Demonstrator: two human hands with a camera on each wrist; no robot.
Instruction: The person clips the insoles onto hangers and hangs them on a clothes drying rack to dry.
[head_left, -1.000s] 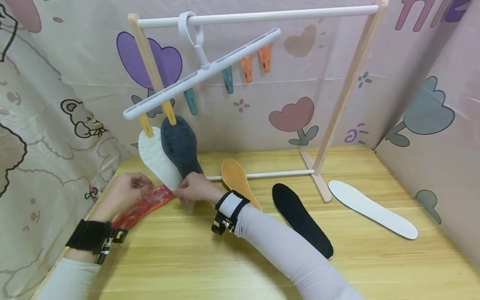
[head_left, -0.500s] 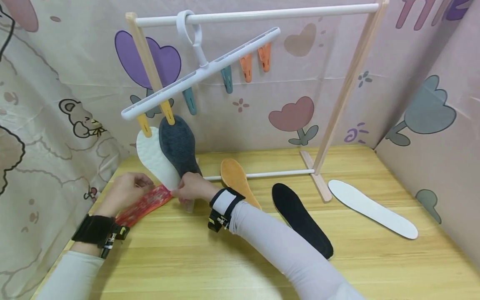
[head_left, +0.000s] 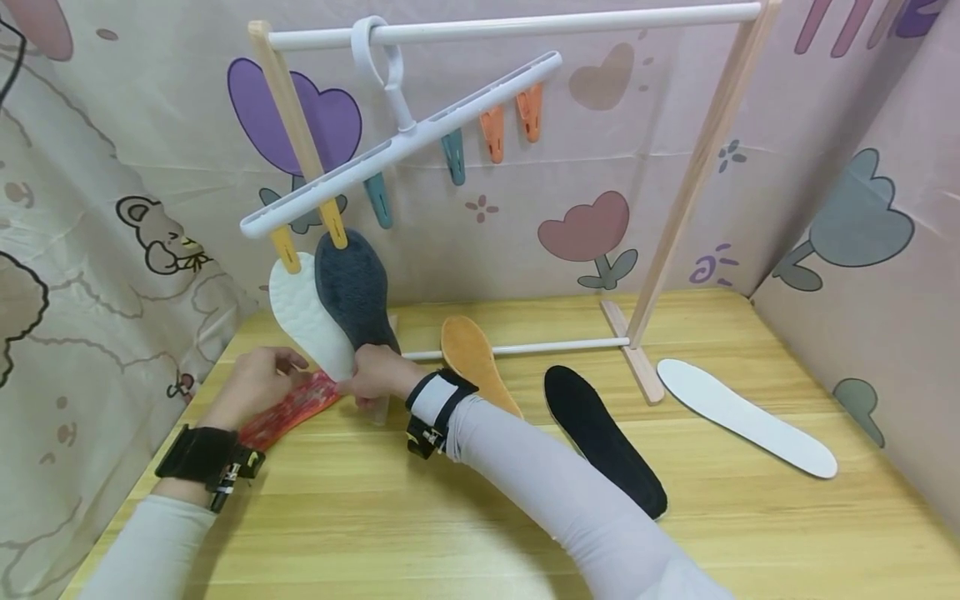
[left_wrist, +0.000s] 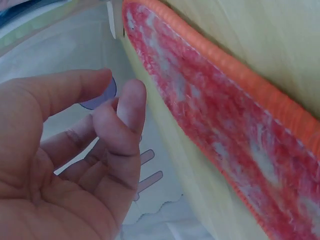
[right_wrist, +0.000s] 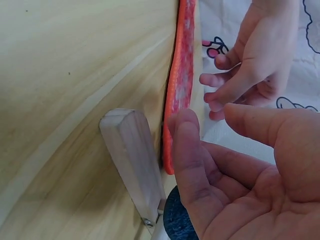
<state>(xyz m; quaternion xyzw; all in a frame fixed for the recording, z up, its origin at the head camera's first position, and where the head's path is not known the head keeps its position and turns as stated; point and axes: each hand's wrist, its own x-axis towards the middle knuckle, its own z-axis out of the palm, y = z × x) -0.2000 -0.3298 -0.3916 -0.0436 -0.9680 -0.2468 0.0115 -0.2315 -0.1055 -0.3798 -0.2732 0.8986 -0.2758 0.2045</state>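
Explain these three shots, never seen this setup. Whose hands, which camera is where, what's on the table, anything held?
No machine here: a person works with two bare hands, wearing a camera on the head and one on each wrist. The wide picture is the head view; the close-ups are the wrist views.

A wooden table carries a drying rack with a white clip hanger. A white insole and a grey insole hang from its clips. On the table lie a red insole, an orange insole, a black insole and another white one.

The left hand and right hand are at the red insole's far end. In both wrist views the fingers are relaxed and hold nothing.
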